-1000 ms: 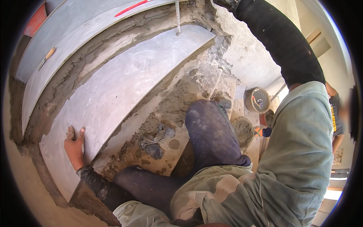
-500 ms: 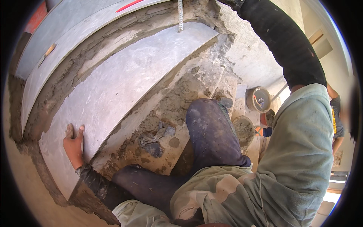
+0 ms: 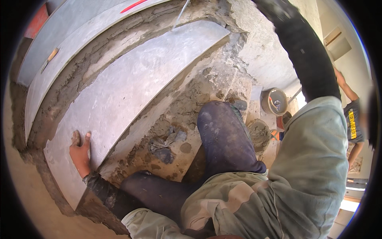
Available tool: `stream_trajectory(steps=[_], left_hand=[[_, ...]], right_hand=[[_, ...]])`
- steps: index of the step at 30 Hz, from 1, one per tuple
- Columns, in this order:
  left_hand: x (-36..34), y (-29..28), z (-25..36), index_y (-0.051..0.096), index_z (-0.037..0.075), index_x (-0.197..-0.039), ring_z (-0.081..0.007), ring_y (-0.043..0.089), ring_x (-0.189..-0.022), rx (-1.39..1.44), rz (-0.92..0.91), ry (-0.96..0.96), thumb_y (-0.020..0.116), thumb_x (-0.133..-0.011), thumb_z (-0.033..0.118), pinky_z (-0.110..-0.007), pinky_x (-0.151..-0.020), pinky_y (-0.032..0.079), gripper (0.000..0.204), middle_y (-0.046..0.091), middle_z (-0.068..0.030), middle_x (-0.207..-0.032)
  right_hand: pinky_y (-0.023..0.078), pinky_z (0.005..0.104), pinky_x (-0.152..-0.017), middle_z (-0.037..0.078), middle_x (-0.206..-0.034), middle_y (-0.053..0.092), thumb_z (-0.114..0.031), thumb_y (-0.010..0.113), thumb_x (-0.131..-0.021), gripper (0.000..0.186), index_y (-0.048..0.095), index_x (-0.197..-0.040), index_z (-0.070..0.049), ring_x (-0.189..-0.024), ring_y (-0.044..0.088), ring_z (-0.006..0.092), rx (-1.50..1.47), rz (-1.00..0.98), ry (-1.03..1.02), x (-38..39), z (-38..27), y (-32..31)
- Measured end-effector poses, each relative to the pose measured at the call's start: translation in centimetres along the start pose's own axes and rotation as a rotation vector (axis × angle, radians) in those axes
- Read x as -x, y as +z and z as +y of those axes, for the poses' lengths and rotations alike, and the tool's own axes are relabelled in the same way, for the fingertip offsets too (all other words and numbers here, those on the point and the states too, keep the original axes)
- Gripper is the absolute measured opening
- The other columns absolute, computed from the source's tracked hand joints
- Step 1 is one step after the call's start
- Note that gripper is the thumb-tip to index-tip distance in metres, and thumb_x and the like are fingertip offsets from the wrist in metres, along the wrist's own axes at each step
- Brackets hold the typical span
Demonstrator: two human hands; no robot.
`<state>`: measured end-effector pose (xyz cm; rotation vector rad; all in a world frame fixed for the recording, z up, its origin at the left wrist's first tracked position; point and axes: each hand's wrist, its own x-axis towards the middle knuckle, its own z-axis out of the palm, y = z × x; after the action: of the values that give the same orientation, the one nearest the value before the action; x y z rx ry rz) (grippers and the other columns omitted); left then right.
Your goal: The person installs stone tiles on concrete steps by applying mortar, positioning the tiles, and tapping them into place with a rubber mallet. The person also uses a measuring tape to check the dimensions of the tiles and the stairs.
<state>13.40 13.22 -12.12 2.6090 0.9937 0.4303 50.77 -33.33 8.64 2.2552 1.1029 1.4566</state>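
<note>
A long pale grey stone slab (image 3: 131,85) lies slantwise across the left and middle of the view, on a mortared ledge. My left hand (image 3: 80,151) rests on its near left part, thumb and fingers apart, pressing on the surface with nothing in them. My right arm, in a black sleeve (image 3: 308,55), reaches up past the top edge, so the right hand is out of sight. Near the slab's far end, a thin tape measure blade (image 3: 181,15) hangs tilted from the top edge, its tip by the slab's back edge.
Behind the slab, a curved grey riser carries a red pencil-like tool (image 3: 133,6) and a wooden-handled tool (image 3: 49,59). Wet mortar and a crumpled grey bag (image 3: 164,149) lie before my knees. Right of them stand a bucket (image 3: 273,101) and a mortar pail (image 3: 258,135). Another person (image 3: 352,119) stands far right.
The tape blade has swung from upright to tilted, its lower end shifting left. My right sleeve has moved slightly, while the left hand stays on the slab. The other person's arm now shows raised.
</note>
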Motion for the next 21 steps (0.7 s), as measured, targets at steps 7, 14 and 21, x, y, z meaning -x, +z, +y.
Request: stream_trajectory(steps=[7, 14, 21], left_hand=[[0.2, 0.6, 0.0, 0.053, -0.01, -0.134, -0.0314, 0.045, -0.14, 0.029, 0.002, 0.05, 0.072, -0.09, 0.037, -0.035, -0.114, 0.033, 0.068, 0.052, -0.0258, -0.142], [-1.4, 1.6, 3.5, 0.054, -0.008, -0.134, -0.0321, 0.047, -0.138, -0.081, -0.155, 0.221, 0.067, -0.094, 0.034, -0.037, -0.113, 0.036, 0.06, 0.052, -0.0261, -0.142], [-2.6, 8.3, 19.2, 0.053, -0.007, -0.136, -0.0338, 0.046, -0.138, -0.05, -0.194, 0.534, 0.067, -0.094, 0.037, -0.038, -0.115, 0.035, 0.063, 0.051, -0.0253, -0.143]], right_hand=[[0.053, 0.0387, -0.08, 0.015, -0.098, 0.067, -0.006, 0.076, -0.069, 0.073, 0.053, -0.139, -0.012, -0.083, 0.066, 0.032, -0.396, -0.26, 0.427, 20.2, 2.8, -8.6], [0.055, 0.0389, -0.084, 0.023, -0.103, 0.066, -0.012, 0.083, -0.065, 0.092, 0.034, -0.142, 0.0, -0.096, 0.066, 0.0336, -0.591, -0.751, 1.075, 46.6, -6.1, -7.0], [0.051, 0.0507, -0.088, 0.032, -0.113, 0.062, -0.04, 0.077, -0.077, 0.071, 0.05, -0.126, 0.003, -0.107, 0.062, 0.0452, -0.893, -1.32, 1.356, 58.3, -30.5, 1.2]])
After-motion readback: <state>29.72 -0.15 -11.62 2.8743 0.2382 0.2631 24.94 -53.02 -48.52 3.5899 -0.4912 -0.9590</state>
